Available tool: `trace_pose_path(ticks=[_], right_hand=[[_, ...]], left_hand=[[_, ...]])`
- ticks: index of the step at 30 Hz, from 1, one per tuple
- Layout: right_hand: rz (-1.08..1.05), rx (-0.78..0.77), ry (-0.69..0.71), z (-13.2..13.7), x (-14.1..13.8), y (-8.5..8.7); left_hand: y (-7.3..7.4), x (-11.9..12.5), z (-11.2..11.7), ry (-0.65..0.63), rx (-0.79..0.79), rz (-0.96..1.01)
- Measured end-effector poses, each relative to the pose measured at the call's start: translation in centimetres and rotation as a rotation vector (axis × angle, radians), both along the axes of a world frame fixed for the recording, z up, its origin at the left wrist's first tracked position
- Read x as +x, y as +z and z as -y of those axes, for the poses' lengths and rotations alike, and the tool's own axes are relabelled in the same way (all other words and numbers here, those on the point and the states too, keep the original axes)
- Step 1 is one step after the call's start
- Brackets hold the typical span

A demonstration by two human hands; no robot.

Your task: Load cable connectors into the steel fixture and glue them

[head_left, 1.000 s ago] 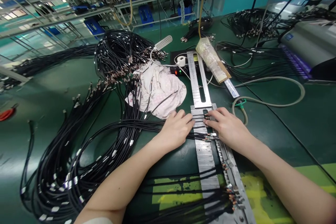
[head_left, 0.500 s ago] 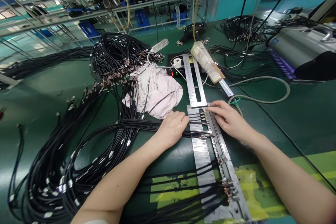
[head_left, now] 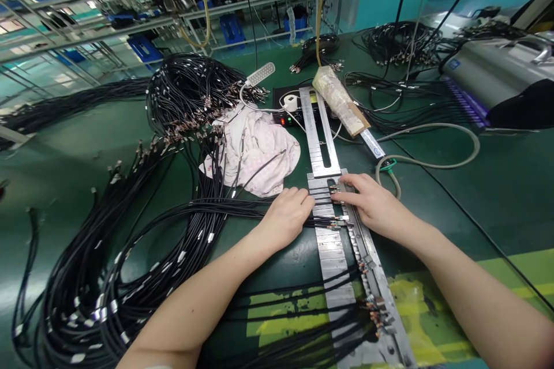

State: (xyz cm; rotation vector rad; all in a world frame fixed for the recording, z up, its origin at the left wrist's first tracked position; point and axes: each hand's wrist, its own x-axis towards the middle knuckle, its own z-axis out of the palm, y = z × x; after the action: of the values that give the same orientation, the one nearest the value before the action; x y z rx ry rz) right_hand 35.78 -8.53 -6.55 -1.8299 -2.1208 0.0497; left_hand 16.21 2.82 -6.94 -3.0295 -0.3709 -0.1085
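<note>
Left hand (head_left: 285, 219) flat, palm down, open, resting on thin black cables (head_left: 242, 206) that cross a long slotted steel jig (head_left: 333, 259). Right hand (head_left: 374, 204) has fingers extended, fingertips (head_left: 346, 196) on small metal cable connectors (head_left: 335, 190) sitting in the jig's slots, no clear grip. More cable ends lined up along the jig's lower edge. Nearby: big looped bundle of black cables (head_left: 99, 300), crumpled white cloth (head_left: 253, 155), white gooseneck lamp (head_left: 262, 74), all on dark green surface (head_left: 454, 213).
</note>
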Motion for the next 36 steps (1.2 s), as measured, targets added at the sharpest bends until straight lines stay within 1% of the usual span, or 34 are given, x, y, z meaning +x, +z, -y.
trace_pose_path(ticks=[3, 5, 7, 11, 14, 16, 19, 22, 24, 26, 28, 31, 33, 36], right_hand=[[0.14, -0.028, 0.05, 0.0, -0.6, 0.2], [0.214, -0.04, 0.06, -0.1, -1.0, 0.3], [0.276, -0.041, 0.051, -0.1, -1.4, 0.4], [0.362, -0.039, 0.045, -0.2, -2.2, 0.6], [0.362, -0.052, 0.031, -0.2, -2.6, 0.8], [0.343, -0.074, 0.018, -0.1, -2.6, 0.8], [0.258, -0.076, 0.012, 0.0, -2.1, 0.3], [0.076, -0.036, 0.028, -0.1, -1.0, -0.5], [-0.067, -0.023, 0.026, -0.3, -0.3, -0.6], [-0.196, -0.035, 0.015, -0.5, 0.2, -0.1], [-0.292, -0.062, 0.011, -0.5, 0.4, 0.7], [-0.367, -0.086, 0.023, -0.1, 0.4, 1.8], [-0.402, -0.077, 0.02, 0.3, 0.4, 2.0], [-0.438, -0.032, -0.009, 0.9, 0.5, 1.1]], left_hand=[[-0.1, 0.0, -0.5, -0.008, -0.05, -0.007], [0.4, -0.2, -0.9, -0.032, -0.069, -0.031], [1.1, -0.3, -1.0, -0.062, -0.065, -0.074], [2.5, -0.3, 0.1, -0.068, 0.009, -0.123], [2.7, 0.1, 1.2, -0.055, 0.048, -0.132], [2.7, 0.3, 1.5, -0.048, 0.045, -0.137], [2.6, 0.2, 1.1, -0.047, -0.009, -0.158], [2.6, -0.3, 0.5, -0.023, -0.137, -0.169], [2.4, -0.6, 0.2, 0.003, -0.207, -0.166], [2.1, -0.7, 0.1, 0.02, -0.244, -0.162], [1.9, -0.6, -0.1, 0.033, -0.273, -0.154], [2.0, -0.4, -0.4, 0.061, -0.332, -0.121], [2.0, -0.4, -0.6, 0.108, -0.359, -0.079], [1.6, -0.3, -0.4, 0.203, -0.361, -0.003]])
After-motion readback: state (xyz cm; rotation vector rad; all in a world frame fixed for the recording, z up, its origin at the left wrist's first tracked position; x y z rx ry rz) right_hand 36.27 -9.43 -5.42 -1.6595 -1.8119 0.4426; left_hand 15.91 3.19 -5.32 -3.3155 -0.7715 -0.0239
